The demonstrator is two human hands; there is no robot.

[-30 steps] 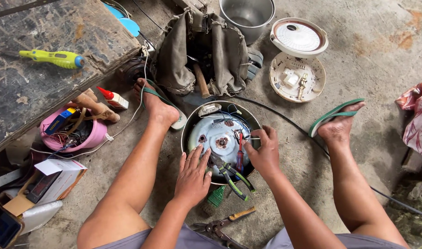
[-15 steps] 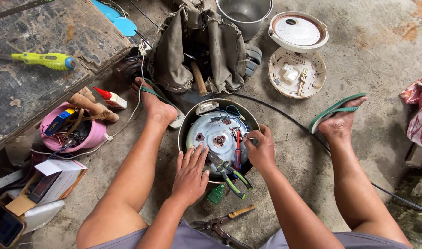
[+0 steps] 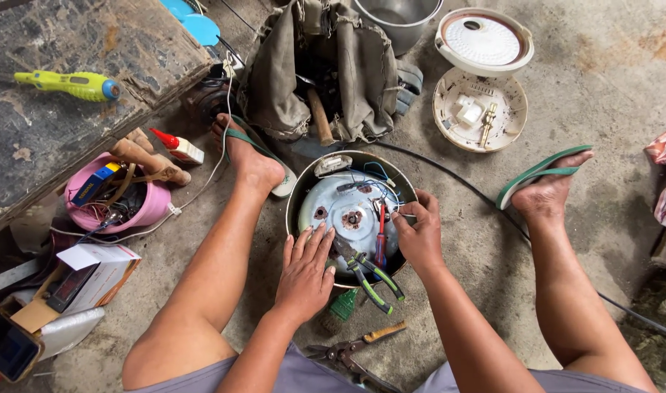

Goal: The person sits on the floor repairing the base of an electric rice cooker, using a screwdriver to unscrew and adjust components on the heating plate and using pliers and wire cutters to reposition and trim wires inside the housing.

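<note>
Between my feet on the concrete floor (image 3: 609, 87) the upturned rice cooker body (image 3: 351, 211) rests with its round metal base plate facing up. My left hand (image 3: 304, 273) lies flat on the near rim, fingers spread wide, steadying the shell. My right hand (image 3: 419, 234) has its fingers pinched narrowly on a small part by the blue wires (image 3: 380, 185); what it grips I cannot tell. I judge the step needs firm downward bracing and a light pull, keeping the wires free of strain. Green-handled pliers (image 3: 369, 271) and a red screwdriver (image 3: 381, 244) lie across the plate, near the working fingers
</note>
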